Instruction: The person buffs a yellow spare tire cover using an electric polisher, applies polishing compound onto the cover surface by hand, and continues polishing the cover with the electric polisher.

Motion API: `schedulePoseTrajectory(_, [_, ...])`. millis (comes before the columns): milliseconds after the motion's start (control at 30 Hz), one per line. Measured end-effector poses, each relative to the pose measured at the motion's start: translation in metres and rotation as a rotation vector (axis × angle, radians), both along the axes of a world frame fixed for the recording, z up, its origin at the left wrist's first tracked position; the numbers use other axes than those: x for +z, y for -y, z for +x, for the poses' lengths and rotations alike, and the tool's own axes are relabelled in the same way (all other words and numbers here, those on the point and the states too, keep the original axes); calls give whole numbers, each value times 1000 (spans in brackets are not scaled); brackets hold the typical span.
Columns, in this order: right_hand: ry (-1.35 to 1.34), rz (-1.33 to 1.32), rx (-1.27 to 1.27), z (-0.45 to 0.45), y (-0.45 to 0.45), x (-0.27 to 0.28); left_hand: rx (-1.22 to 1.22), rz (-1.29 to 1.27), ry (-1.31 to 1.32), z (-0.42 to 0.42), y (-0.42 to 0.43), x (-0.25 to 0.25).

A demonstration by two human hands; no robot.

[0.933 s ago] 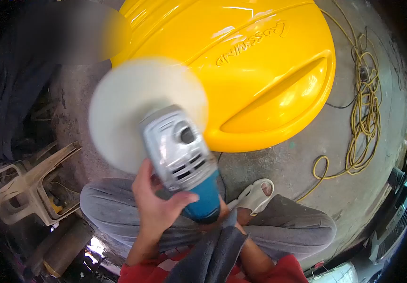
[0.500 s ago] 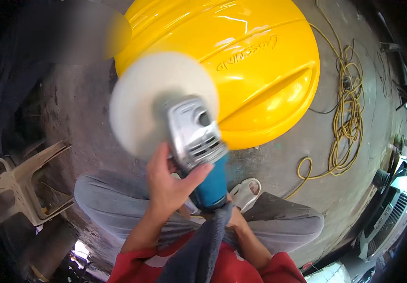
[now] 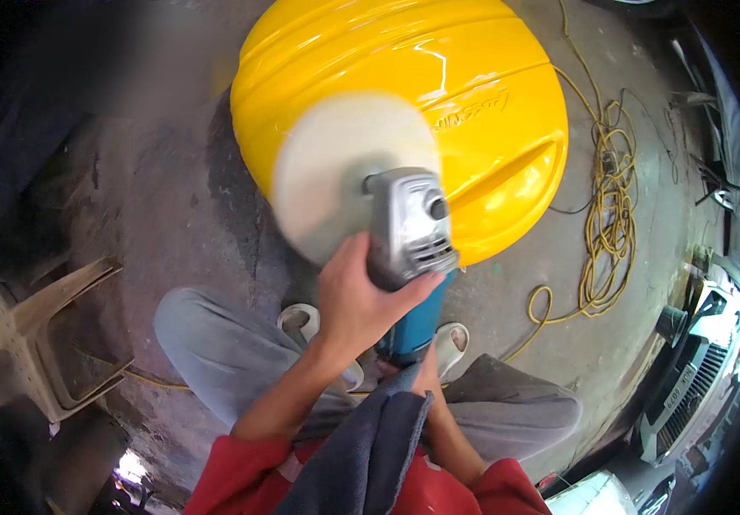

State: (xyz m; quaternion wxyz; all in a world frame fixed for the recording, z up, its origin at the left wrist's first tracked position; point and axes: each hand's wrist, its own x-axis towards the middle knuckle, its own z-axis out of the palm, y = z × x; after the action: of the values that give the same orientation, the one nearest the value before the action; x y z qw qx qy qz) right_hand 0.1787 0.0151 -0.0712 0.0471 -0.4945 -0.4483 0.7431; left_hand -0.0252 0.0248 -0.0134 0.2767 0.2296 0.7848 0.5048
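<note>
Polisher (image 3: 413,225) is grasped by the left hand (image 3: 361,302), its blurred pad (image 3: 331,163) seen in front of a yellow shell (image 3: 490,86). The right hand (image 3: 427,378), near the polisher's rear, is partly hidden by cloth (image 3: 348,442); its grip cannot be told.

Beige chair (image 3: 30,330) at left, car (image 3: 717,328) (grille (image 3: 701,379) showing) at right.

Dead centre, the polisher (image 3: 413,225): left hand (image 3: 360,296) under its front, right hand (image 3: 427,371) at its rear, cloth (image 3: 353,438) just behind! Its pad (image 3: 336,163) sits before the shell's (image 3: 507,184) near left side. Right of that, coiled cord (image 3: 595,273) on floor (image 3: 507,300); farther right, a car (image 3: 703,373). Far left, a chair (image 3: 31,322)!
</note>
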Motion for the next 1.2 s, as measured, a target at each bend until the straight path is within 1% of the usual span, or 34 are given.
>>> schedulePoseTrajectory(33, [7,12,-8,-2,-1,3,-80,-40,-44,-5,-8,8])
schedulePoseTrajectory(67, [-10,-37,-45,-5,-3,7,-87,-28,-40,-7,-9,9])
schedulePoseTrajectory(133, [47,157,126,-12,-14,23,-80,-13,-6,-8,-10,6])
schedulePoseTrajectory(167, [55,167,112,-12,-10,26,-94,-2,0,-6,-5,3])
schedulePoseTrajectory(233, [-82,-55,5,-12,2,25,-2,-15,19,-5,17,-3])
schedulePoseTrajectory(267, [-114,85,55,-7,12,15,15,-30,26,-7,28,0])
schedulePoseTrajectory(300, [-113,90,46,-6,21,11,5,-25,26,-7,40,-2])
schedulePoseTrajectory(367, [-43,58,169,-7,35,7,83,4,109,-10,60,-10])
schedulePoseTrajectory(433, [-28,66,131,-15,50,1,75,4,144,-17,69,-5])
schedulePoseTrajectory(500, [35,134,134,-22,58,-4,110,16,214,-24,65,-1])
schedulePoseTrajectory(567, [-7,109,61,-34,57,-2,59,20,189,-33,49,7])
schedulePoseTrajectory(633, [-147,141,-53,-48,47,0,-160,-123,-56,-39,26,19])
schedulePoseTrajectory(667, [-138,109,-75,-51,42,-2,-180,-139,-144,-39,13,15])
schedulePoseTrajectory(700, [-153,97,-97,-53,36,-3,-200,-153,-161,-39,-2,18])
schedulePoseTrajectory(767, [-157,39,-225,-58,20,-3,-316,-145,-132,-38,-42,29])
schedulePoseTrajectory(833, [-215,25,-344,-65,-3,1,-396,-154,-162,-40,-83,27])
schedulePoseTrajectory(900, [-278,-93,-410,-74,-41,22,-468,-167,-187,-41,-124,26])
schedulePoseTrajectory(933, [-292,-106,-443,-78,-55,20,-493,-179,-200,-42,-143,27])
schedulePoseTrajectory(1000, [-397,-28,-498,-85,-77,14,-547,-209,-239,-43,-172,26])
schedulePoseTrajectory(1033, [-412,-41,-531,-86,-85,13,-552,-211,-264,-45,-183,26])
schedulePoseTrajectory(1100, [-440,-19,-474,-83,-92,12,-588,-228,-302,-44,-189,26])
schedulePoseTrajectory(1200, [-420,-66,-461,-77,-75,14,-534,-257,-260,-46,-167,22])
